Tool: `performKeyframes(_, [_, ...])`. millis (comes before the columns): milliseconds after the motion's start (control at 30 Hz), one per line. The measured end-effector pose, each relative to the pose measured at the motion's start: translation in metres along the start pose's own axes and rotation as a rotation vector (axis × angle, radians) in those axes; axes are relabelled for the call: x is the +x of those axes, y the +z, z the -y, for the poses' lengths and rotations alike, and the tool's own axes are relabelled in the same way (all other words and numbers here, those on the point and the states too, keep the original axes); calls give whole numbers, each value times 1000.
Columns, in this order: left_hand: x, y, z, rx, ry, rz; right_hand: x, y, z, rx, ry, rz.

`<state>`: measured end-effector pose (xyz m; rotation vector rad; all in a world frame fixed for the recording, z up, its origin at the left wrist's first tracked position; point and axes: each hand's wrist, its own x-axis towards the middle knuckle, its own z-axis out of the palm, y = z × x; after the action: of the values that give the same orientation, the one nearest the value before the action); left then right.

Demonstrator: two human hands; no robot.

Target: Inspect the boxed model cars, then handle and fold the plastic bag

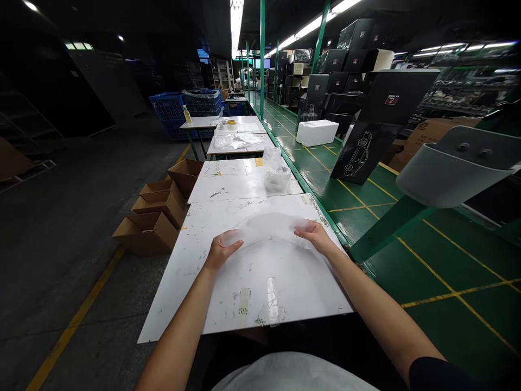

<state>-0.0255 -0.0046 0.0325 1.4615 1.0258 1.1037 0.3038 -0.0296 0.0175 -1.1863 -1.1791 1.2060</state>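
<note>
Clear thin plastic film (pixel 268 228) spread on the scuffed white counter (pixel 191 288) beneath the fingers (pixel 232 244), left hand (pixel 222 251) and right hand (pixel 316 238) both open and unclenched on its near edge, a crumpled clear plastic bundle (pixel 277 176) left unhandled on the next counter (pixel 222 182) ahead of the fingers.

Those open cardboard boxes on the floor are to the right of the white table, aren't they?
No: the head view shows the open cardboard boxes on the floor to the left of the white table, not the right.
</note>
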Motion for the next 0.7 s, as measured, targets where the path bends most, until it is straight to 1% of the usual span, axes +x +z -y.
performKeyframes(67, [2,2,-1,19,-11,-9,1,1,-1,10,0,-7])
performKeyframes(167, [4,4,-1,44,-25,-105,2,1,-2,-12,-35,-106])
performKeyframes(233, [5,5,0,41,12,-154,2,1,-2,-42,-94,-152])
performKeyframes(300, [5,6,2,32,49,-129,1,2,-4,-61,-110,-131])
performKeyframes(400, [4,9,2,39,0,-68,1,5,-7,-19,-7,-54])
performKeyframes(467, [3,11,1,52,-44,-89,1,6,-8,10,48,-64])
performKeyframes(500, [3,12,-1,58,-44,-107,2,7,-8,11,44,-85])
performKeyframes(567, [2,12,-4,67,8,-136,2,7,-6,3,9,-118])
performKeyframes(600, [2,12,-5,69,52,-132,2,7,-5,2,-2,-114])
performKeyframes(667, [2,11,-7,62,124,-83,2,6,-3,13,23,-67])
performKeyframes(700, [2,11,-7,51,134,-58,2,7,-2,23,44,-38])
